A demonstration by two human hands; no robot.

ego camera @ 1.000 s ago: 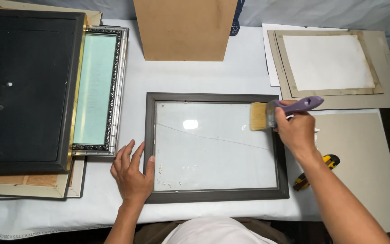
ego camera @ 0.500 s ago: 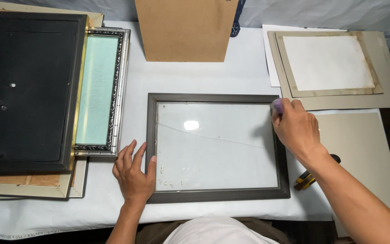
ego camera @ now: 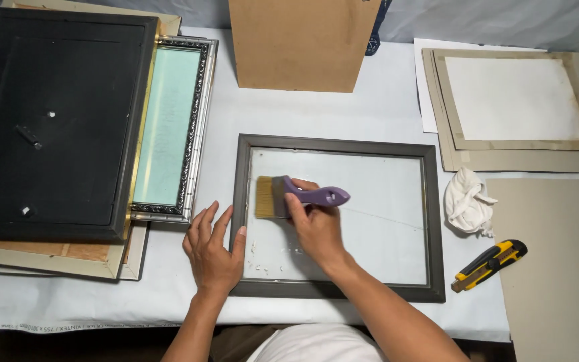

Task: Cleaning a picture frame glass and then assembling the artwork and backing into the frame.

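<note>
A dark grey picture frame (ego camera: 340, 145) with a glass pane lies flat on the white table cover. My right hand (ego camera: 316, 228) grips a flat brush with a purple handle (ego camera: 286, 196); its pale bristles rest on the glass near the frame's left side. Small white crumbs lie on the glass near the lower left corner. My left hand (ego camera: 212, 248) lies flat with spread fingers on the table, its fingertips touching the frame's left edge.
A stack of frames with a black back panel (ego camera: 48, 121) and a silver ornate frame (ego camera: 175, 121) lies left. A brown cardboard piece (ego camera: 299, 40) stands behind. Right: mat boards (ego camera: 517, 107), a crumpled white cloth (ego camera: 467, 201), a yellow utility knife (ego camera: 490, 265), grey board (ego camera: 557, 268).
My right hand has swept the brush from the frame's upper right corner across the glass to its left side. The white cloth is now uncovered. My left hand stayed put.
</note>
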